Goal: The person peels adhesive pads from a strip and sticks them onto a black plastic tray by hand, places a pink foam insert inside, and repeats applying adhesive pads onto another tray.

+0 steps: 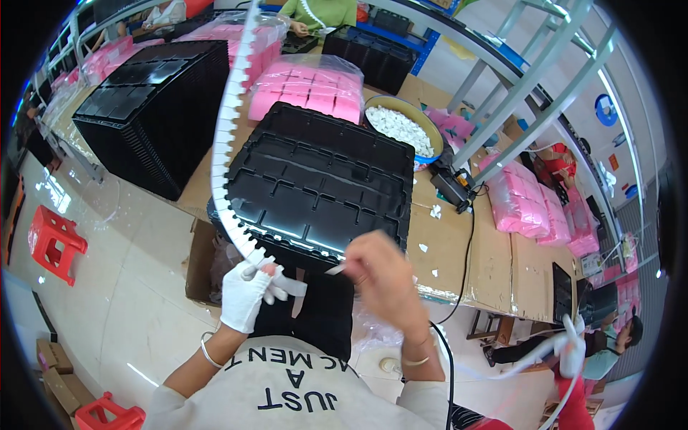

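Observation:
A long white notched strip (223, 136) curves down past the left side of a stack of black plastic trays (322, 183). Its lower end meets my left hand (242, 299), which wears a white glove with a bare fingertip showing and is closed on the strip. A pale flat tab (292, 286) sticks out beside those fingers. My bare right hand (383, 276), smeared by motion, is over the near right corner of the stack. Its fingers pinch a small white piece (335, 270) whose exact kind I cannot make out.
A basin (401, 132) of white scraps stands behind the stack, near a black device (451, 185) with a cable. Pink wrapped bundles (308, 86) and another tall black tray stack (154, 115) share the cardboard-covered table (459, 251). Metal posts rise at right. Other people work nearby.

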`<action>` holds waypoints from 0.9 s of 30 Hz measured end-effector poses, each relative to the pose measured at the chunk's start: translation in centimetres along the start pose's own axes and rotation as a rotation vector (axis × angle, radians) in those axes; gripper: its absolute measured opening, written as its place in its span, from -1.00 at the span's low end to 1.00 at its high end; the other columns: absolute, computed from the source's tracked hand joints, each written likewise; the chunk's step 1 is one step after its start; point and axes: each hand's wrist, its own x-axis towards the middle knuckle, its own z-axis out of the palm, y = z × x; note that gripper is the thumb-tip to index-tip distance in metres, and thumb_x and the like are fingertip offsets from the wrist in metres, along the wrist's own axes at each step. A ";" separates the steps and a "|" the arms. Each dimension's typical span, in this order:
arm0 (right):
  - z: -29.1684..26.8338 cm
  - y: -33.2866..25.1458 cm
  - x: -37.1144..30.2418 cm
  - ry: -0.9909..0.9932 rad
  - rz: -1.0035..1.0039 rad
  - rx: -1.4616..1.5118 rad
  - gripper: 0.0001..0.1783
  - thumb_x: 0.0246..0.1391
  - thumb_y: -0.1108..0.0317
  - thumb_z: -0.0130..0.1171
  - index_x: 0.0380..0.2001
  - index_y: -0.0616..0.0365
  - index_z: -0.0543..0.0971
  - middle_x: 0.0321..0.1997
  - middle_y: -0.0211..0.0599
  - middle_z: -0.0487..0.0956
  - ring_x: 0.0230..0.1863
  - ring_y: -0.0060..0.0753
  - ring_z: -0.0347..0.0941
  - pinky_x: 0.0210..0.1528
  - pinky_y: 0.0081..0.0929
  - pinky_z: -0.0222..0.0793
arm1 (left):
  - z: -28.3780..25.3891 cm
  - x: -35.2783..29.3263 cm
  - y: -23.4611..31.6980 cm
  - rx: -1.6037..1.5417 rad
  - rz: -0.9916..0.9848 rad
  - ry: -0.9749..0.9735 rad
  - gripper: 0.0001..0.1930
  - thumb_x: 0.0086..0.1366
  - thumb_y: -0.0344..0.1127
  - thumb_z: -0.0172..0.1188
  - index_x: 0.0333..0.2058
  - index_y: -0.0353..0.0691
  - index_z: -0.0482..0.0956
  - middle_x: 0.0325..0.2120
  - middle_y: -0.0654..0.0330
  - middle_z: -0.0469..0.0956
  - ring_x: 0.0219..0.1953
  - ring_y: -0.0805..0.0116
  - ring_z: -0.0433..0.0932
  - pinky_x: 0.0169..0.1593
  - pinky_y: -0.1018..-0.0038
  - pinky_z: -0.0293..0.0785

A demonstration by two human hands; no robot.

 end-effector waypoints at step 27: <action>-2.2 8.3 -0.9 -0.152 0.085 -0.358 -0.90 0.00 0.58 0.19 -0.40 0.27 0.46 -0.12 -0.19 0.45 -0.09 -0.08 0.39 -0.01 -0.24 0.34 | -7.8 2.7 -9.1 0.273 0.040 0.186 -0.82 0.26 -0.54 0.28 -0.15 -0.37 0.64 -0.38 0.23 0.63 -0.54 0.58 0.50 -0.47 0.62 0.44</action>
